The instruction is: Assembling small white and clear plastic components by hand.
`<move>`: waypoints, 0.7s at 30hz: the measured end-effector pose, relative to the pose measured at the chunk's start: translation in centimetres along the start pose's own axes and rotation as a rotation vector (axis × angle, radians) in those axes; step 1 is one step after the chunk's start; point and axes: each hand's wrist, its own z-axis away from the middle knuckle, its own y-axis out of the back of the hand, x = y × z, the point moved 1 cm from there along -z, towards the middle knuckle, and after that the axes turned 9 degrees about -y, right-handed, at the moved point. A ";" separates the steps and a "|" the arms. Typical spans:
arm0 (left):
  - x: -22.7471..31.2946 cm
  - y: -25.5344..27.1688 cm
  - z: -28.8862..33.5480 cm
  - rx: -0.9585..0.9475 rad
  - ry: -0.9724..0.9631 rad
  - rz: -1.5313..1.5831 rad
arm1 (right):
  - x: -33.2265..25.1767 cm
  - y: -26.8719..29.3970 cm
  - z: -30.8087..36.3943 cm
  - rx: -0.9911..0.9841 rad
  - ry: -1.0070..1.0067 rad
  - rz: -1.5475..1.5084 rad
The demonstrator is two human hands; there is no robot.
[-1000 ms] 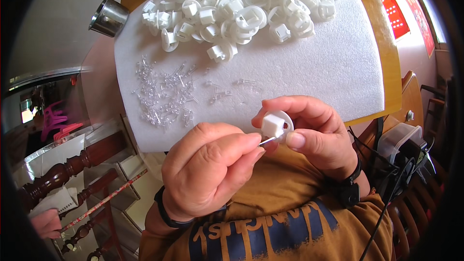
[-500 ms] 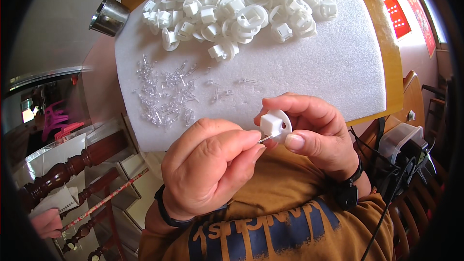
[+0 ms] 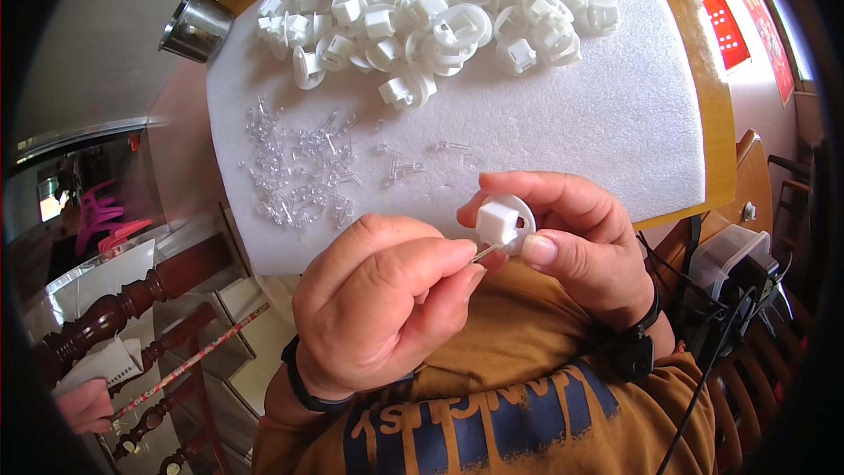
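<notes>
My right hand (image 3: pixel 582 251) holds a white plastic fitting (image 3: pixel 498 223), a round disc with a boxy housing on it, between thumb and fingers. The housing points left, and a small hole shows in the disc. My left hand (image 3: pixel 378 299) is closed, thumb and forefinger pinching thin metal leads (image 3: pixel 484 253) that reach the fitting's lower edge. What the leads' other end joins is hidden. Beyond my left hand lie many small clear LEDs (image 3: pixel 303 163) with thin legs, a few of them (image 3: pixel 404 167) apart from the heap.
A large heap of matching white fittings (image 3: pixel 440 22) covers the far side of the white foam sheet (image 3: pixel 607 123). A metal cup (image 3: pixel 195 26) stands at the far left. To the right are a clear plastic box (image 3: pixel 730 251) and black cables (image 3: pixel 716 317). Dark wooden railings (image 3: pixel 132 303) are at left.
The fitting has tilted slightly in my right hand and shifted a little right. More of the metal leads shows between my left fingertips and the fitting.
</notes>
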 end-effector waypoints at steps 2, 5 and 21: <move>0.1 -0.1 0.1 -0.020 0.027 -0.009 | 0.1 0.1 0.0 -0.012 -0.005 -0.021; 0.0 -0.2 0.0 -0.011 -0.010 -0.013 | 0.3 0.4 -0.2 -0.053 -0.002 -0.042; 0.3 -0.3 -0.1 -0.033 -0.017 -0.021 | 0.3 0.5 -0.2 -0.098 -0.034 -0.094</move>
